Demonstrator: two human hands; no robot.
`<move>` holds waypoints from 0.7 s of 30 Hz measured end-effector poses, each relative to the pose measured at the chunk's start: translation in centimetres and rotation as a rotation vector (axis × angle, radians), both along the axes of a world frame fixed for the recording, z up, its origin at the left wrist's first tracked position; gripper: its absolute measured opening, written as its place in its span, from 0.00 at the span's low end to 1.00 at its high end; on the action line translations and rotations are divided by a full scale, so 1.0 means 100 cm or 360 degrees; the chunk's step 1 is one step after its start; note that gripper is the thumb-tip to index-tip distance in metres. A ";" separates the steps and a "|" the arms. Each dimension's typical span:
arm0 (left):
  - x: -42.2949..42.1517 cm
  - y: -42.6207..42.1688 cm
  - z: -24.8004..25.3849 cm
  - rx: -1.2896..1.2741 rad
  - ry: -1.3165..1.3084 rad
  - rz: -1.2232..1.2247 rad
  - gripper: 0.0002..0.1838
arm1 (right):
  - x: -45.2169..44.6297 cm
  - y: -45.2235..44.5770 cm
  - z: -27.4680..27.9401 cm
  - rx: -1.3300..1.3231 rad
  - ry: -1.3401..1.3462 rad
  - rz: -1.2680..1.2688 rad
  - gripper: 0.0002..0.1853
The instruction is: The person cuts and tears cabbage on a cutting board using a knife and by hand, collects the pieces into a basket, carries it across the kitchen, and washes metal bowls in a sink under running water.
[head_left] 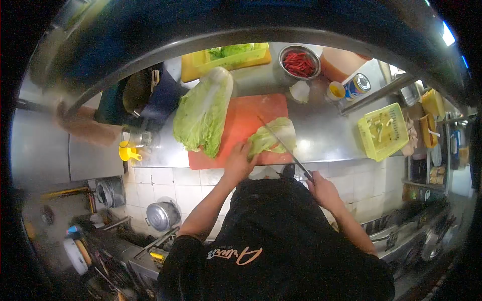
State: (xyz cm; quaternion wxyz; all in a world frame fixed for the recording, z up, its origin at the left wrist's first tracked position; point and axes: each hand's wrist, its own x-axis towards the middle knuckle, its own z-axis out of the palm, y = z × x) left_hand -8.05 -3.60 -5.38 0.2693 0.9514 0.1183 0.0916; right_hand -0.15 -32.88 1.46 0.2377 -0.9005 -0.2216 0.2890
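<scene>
A red-orange cutting board (241, 118) lies on the steel counter in front of me. My right hand (324, 190) is closed round the handle of a long knife (284, 145), its blade slanting up and left across a piece of napa cabbage (263, 142). On the near left side of that piece, my left hand (240, 159) has its fingers bent against the leaf, pressing it on the board. A large napa cabbage portion (203, 113), pale rib upward, rests over the board's left edge. Whether the blade has cut through cannot be seen.
At the back are a yellow basket (231, 54) with greens and a metal bowl (299, 62) of red strips. A white scrap (299, 92), a can (358, 85) and a yellow basket with scraps (382, 131) stand rightward. Another person's blurred arm (93, 128) is at left.
</scene>
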 end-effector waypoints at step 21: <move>0.039 -0.009 0.011 -0.0615 0.0259 0.0390 0.19 | 0.005 0.013 0.056 0.0590 -0.0188 -0.0062 0.15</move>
